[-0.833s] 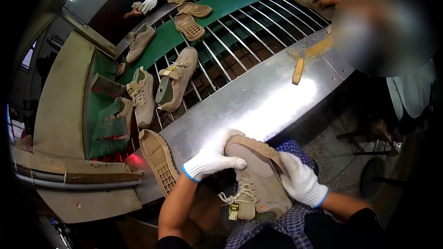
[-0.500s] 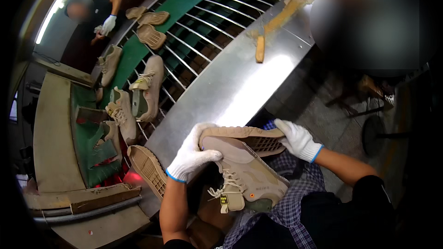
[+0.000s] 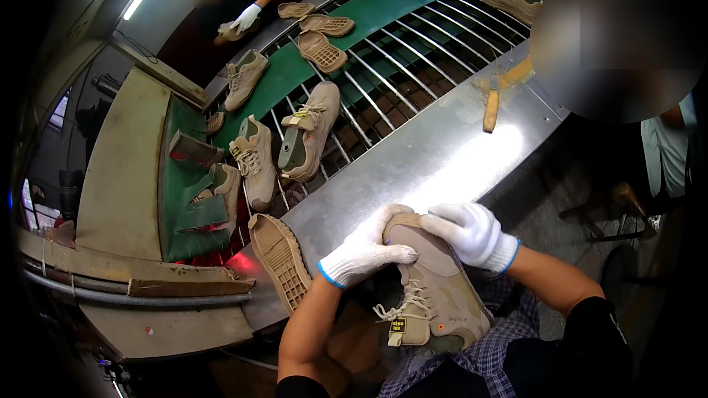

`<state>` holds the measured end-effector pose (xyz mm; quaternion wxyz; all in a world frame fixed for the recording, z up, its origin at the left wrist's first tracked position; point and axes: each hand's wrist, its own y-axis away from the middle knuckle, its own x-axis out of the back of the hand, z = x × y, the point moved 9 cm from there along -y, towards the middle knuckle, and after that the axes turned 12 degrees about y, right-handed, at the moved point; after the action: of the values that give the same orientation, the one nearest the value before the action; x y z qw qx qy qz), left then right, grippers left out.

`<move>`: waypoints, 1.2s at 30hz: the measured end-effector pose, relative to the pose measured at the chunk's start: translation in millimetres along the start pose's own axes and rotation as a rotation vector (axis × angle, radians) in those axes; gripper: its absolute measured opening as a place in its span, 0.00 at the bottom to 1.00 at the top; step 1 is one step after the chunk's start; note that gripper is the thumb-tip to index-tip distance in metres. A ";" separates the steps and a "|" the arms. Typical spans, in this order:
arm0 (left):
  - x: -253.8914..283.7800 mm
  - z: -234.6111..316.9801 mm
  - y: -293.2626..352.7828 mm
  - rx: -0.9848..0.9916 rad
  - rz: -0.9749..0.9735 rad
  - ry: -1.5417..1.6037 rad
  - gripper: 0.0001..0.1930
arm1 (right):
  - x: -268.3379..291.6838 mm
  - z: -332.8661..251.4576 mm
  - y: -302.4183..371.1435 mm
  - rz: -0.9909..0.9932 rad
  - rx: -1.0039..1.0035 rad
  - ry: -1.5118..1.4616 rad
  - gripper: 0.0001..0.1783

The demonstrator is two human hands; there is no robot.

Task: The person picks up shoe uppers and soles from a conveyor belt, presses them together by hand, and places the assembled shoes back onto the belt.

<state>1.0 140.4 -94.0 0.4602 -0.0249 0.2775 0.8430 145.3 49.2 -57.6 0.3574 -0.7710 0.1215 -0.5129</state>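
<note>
A beige lace-up shoe is held on its side above my lap, its toe pointing away from me and its laces to the left. My white-gloved left hand grips the toe end, thumb across the upper. Around the toe runs the edge of a tan rubber sole. My gloved right hand is closed over that sole edge, fingers near the toe and close to the left hand. Most of the sole is hidden behind the shoe and this hand.
A loose tan sole lies left on the metal bench. Several shoes and soles sit on the rollers and green belt. A wooden-handled tool lies on the bench. A co-worker's gloved hand works across the line.
My right hand has moved left from the sole's far right part to the toe. The sole, which stood away from the shoe there, now shows only at the toe. My view has shifted.
</note>
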 end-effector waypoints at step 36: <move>-37.3 45.0 1.9 -0.633 0.138 -1.096 0.13 | 7.9 -10.6 35.1 -0.711 -0.292 -0.162 0.48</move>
<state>30.5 133.2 -44.0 0.4502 0.2934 -0.2600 0.8023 145.8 15.2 -73.4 0.0525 -0.8457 -0.1099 -0.5195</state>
